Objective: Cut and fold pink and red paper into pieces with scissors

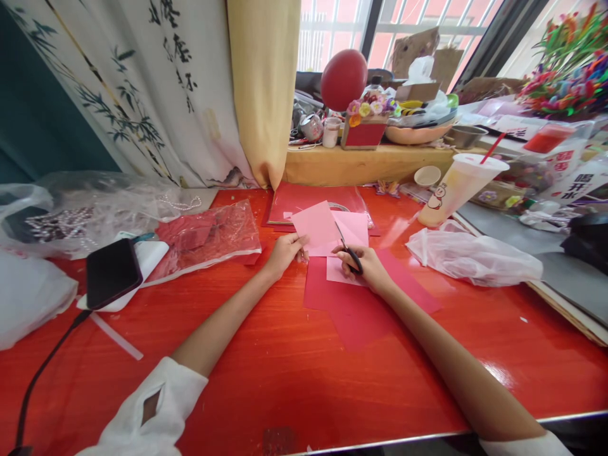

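Note:
A square piece of pink paper (314, 225) is pinched at its lower left edge by my left hand (287, 252). Black-handled scissors (353, 258) are in my right hand (363, 265), with the blades pointing up and left beside the right edge of that paper. Behind and below the hands lie more pink sheets (356, 228) and a smaller light pink piece (338, 271). Under these, dark red paper (354, 316) is spread on the glossy red table (266, 380).
To the left are a phone (113, 273) with a cable, a red plastic packet (209, 237) and clear bags with beads (85, 218). On the right stand a tilted drink cup (458, 190) and a crumpled plastic bag (475, 256). A cluttered sill (342, 166) runs behind.

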{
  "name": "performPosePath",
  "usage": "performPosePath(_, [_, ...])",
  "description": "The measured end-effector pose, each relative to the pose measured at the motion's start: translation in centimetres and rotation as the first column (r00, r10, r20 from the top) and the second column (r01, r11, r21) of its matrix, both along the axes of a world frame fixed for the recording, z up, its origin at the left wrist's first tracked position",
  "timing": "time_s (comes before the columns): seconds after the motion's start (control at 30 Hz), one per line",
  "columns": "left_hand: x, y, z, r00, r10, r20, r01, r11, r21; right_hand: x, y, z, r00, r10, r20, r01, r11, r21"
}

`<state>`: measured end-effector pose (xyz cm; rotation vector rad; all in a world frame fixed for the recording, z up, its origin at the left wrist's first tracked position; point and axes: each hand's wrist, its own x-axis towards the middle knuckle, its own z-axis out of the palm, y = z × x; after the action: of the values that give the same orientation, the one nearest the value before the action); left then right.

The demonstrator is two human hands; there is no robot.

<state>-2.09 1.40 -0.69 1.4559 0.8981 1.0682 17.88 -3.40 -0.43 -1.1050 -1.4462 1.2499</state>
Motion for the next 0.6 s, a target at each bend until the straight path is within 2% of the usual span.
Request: performPosePath(0.6, [-0.06, -0.01, 0.01, 0.999, -0.029, -0.012, 0.029, 1.000, 0.001, -0.07, 0.03, 0.00, 1.000, -0.011, 0.005, 0.011, 1.000, 0.011])
